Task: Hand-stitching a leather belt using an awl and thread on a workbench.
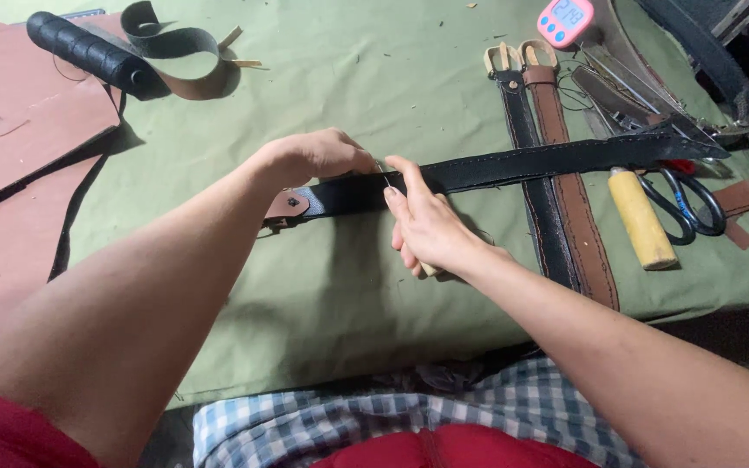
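At frame centre, a black belt (513, 165) is stretching from middle left toward the upper right over the green cloth (374, 78). The left hand (318, 156) is closing over the belt from above, pinning it. Just right of it, the right hand (426, 227) is gripping a thin awl (385, 173) against the belt's near edge.

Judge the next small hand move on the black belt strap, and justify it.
Probably the right hand should draw the thin metal tool onward through the black strap: its tip already meets the stitched edge, and the left hand pins the strap beside it.
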